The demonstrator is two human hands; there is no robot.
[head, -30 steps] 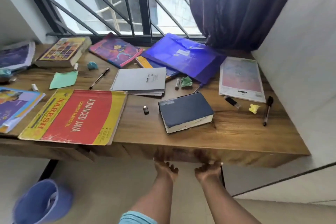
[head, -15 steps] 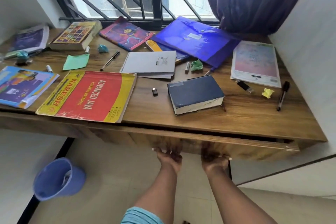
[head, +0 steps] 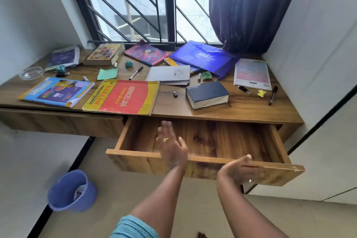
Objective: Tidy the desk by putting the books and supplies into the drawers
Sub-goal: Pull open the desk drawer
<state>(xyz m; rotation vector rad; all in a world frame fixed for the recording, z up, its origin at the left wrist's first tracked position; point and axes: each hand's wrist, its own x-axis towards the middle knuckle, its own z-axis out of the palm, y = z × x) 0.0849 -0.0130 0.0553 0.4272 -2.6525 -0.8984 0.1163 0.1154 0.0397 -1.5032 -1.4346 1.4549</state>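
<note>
The right-hand drawer (head: 222, 162) stands pulled out under the wooden desk (head: 241, 110), and its inside looks bare. My left hand (head: 172, 145) hovers open over the drawer's front left part, blurred. My right hand (head: 239, 170) is open, palm up, in front of the drawer's front panel. On the desk lie a red and yellow Java book (head: 123, 97), a thick dark blue book (head: 207, 93), a grey spiral notebook (head: 170, 74), a blue folder (head: 201, 57), several other books, pens (head: 135, 72) and crumpled paper scraps.
A second drawer (head: 61, 121) under the desk's left half is closed. A blue bin (head: 71, 191) stands on the floor at the lower left. White walls close in on both sides; a barred window and purple curtain (head: 247, 9) are behind. A glass dish (head: 31, 72) sits far left.
The right drawer went from closed to pulled far out. Both hands have let go of its underside; the left has risen over the drawer, the right has turned palm up.
</note>
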